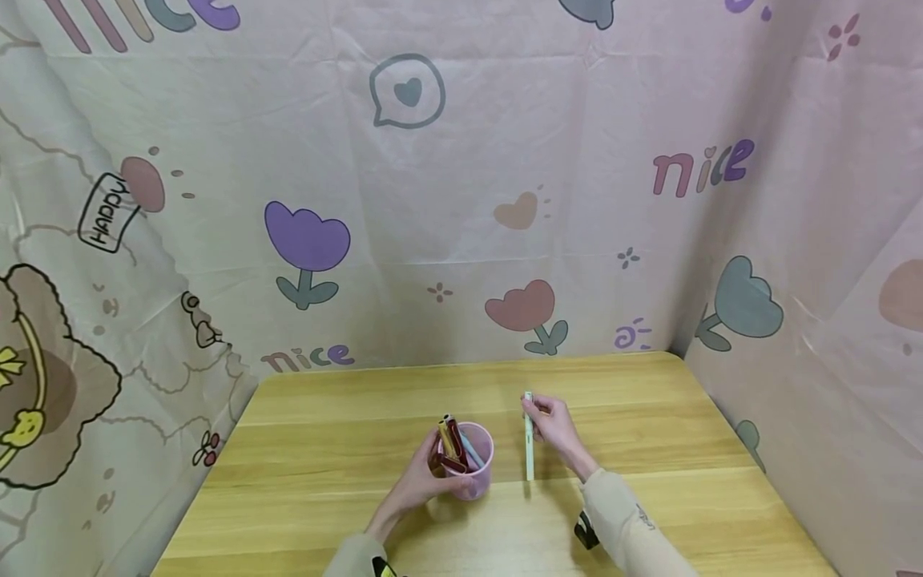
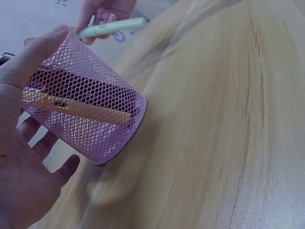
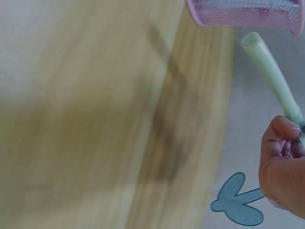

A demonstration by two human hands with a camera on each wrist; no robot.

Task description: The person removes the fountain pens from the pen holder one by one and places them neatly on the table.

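A pink mesh pen cup (image 1: 472,465) stands on the wooden table (image 1: 346,449) with several pens (image 1: 453,445) in it. My left hand (image 1: 425,477) curls around the cup's left side; in the left wrist view the thumb lies along the mesh of the pink cup (image 2: 86,117). To the cup's right, my right hand (image 1: 554,425) pinches a pale green pen (image 1: 529,437) near its top, held upright just above the table. The right wrist view shows that green pen (image 3: 271,74) pointing toward the cup's base (image 3: 248,12).
Cartoon-print cloth (image 1: 447,200) hangs behind the table and along both sides. Bare wooden surface lies in front of and around the cup. A dark wrist strap (image 1: 586,530) shows under the right sleeve.
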